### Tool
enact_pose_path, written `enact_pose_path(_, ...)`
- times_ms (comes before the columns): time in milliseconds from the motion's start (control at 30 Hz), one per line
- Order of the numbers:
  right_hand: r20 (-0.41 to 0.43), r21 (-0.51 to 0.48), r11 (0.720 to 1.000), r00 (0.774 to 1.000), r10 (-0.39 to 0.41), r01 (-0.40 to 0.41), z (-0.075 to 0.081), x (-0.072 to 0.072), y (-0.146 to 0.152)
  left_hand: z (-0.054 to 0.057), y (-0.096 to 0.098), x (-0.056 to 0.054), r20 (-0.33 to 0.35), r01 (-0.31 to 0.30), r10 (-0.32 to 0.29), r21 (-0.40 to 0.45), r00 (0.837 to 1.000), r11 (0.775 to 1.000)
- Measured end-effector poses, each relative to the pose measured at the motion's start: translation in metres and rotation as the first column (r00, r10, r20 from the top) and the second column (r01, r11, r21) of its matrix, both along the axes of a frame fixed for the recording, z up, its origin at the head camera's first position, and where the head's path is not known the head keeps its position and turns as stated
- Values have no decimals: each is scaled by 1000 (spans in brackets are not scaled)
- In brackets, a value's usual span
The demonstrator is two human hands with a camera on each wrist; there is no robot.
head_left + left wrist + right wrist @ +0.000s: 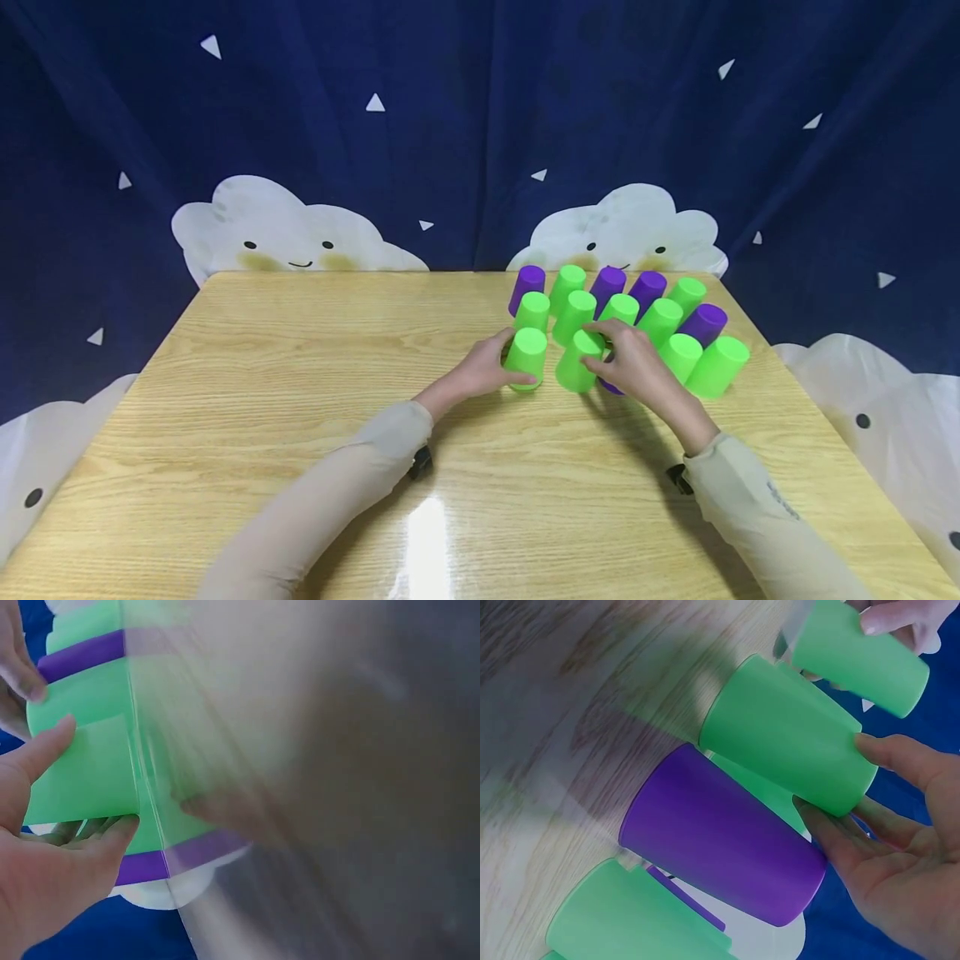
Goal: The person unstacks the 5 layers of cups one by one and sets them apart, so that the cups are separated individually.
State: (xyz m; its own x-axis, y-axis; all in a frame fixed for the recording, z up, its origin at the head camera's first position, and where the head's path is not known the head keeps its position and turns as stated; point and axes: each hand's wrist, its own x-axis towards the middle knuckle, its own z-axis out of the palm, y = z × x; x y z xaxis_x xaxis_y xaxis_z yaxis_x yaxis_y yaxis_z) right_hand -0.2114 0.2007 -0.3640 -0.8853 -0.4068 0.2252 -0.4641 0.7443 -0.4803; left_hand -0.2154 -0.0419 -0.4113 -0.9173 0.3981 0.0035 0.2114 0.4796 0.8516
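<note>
My left hand point(480, 368) holds an upside-down green cup point(527, 357) at the front left of the cup group. In the left wrist view, its thumb and fingers lie on opposite sides of that cup. Beside it, my right hand point(633, 358) grips another upside-down green cup point(572, 368) near its narrow end. The right wrist view shows thumb and fingers around this end. A purple cup point(727, 840) stands right beside the right-hand cup; in the head view the right hand mostly covers it.
Behind and to the right stand several upside-down cups in rows, among them a purple cup point(528, 287), a green cup point(567, 287) and a front-right green cup point(717, 367). All are on a wooden table point(285, 358) before a dark blue curtain point(450, 133).
</note>
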Motion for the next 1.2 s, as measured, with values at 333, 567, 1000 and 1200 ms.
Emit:
enact_pose_path(333, -11, 29, 1000, 1000, -4, 5, 0, -2, -5, -1, 11, -7, 3, 25, -25, -34, 1000, 999)
enact_pose_path(567, -15, 32, 999, 1000, 3, -3, -2, 0, -8, -7, 12, -6, 5, 27, -27, -62, 1000, 998)
enact_pose_path(1000, -31, 40, 999, 1000, -1, 2, -3, 1, -2, -4, 17, -5, -3, 43, -44, -74, 999, 996)
enact_pose_path(1200, -27, 14, 1000, 1000, 8, -7, 5, 5, -1, -1, 5, -1, 0, 54, -54, -60, 999, 997)
